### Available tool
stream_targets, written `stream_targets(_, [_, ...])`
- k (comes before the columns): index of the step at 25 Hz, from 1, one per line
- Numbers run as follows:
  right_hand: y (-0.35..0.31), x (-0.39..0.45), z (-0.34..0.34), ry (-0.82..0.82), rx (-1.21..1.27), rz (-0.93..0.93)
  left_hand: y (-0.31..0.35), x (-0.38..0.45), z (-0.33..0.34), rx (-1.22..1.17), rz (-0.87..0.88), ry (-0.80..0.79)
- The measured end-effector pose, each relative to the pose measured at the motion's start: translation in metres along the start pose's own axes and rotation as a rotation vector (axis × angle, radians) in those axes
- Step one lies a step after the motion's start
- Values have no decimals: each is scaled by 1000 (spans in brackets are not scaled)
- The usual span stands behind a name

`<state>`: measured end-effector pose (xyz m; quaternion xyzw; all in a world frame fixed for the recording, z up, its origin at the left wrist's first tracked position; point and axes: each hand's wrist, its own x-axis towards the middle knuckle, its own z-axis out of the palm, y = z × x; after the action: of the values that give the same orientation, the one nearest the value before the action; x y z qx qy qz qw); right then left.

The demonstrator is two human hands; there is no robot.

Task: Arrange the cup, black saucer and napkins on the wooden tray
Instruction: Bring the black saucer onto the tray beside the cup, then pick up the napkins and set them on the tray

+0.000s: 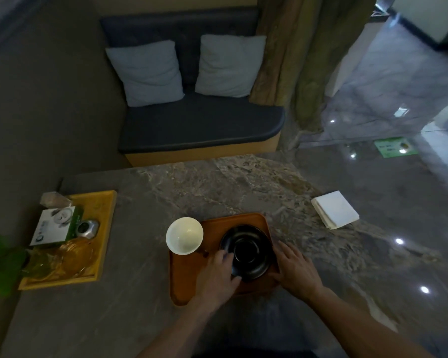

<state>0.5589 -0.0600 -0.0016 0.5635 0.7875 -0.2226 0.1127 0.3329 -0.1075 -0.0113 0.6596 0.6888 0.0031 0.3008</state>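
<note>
Saucer (247,251) held on the tray (189,285), both hands at its rim.

Left hand (216,276) fingers grip its near-left edge; right hand (294,270) is laid flat, fingers spread, against the tray's right side. Cup (184,235) sits at the tray's far-left corner; napkins (334,209) lie well right of the tray.

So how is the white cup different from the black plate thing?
The cup is white and deep like a bowl; the black saucer is dark, wider and flatter. The saucer lies fully on the wooden tray, touched by the left hand; the cup sits at the tray's left edge, untouched. Both are round and empty.
</note>
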Motion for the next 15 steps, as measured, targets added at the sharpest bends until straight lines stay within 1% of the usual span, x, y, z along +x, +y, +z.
stream_targets(2, [9, -10, -6, 10, 0, 21, 5, 9, -9, 87, 98, -105])
stream_targets(5, [32, -25, -14, -37, -8, 85, 20, 30, -25, 230, 234, -309])
stream_targets(7, [52, -34, -21, -79, 5, 142, 36, 47, -33, 289, 287, -440])
stream_targets(8, [63, -38, -25, -96, 16, 167, 46, 55, -36, 307, 303, -482])
stream_targets(12, [112, -51, -39, -127, 37, 239, 87, 86, -43, 347, 311, -516])
stream_targets(15, [150, -52, -51, -118, 42, 282, 118, 113, -41, 406, 308, -540])
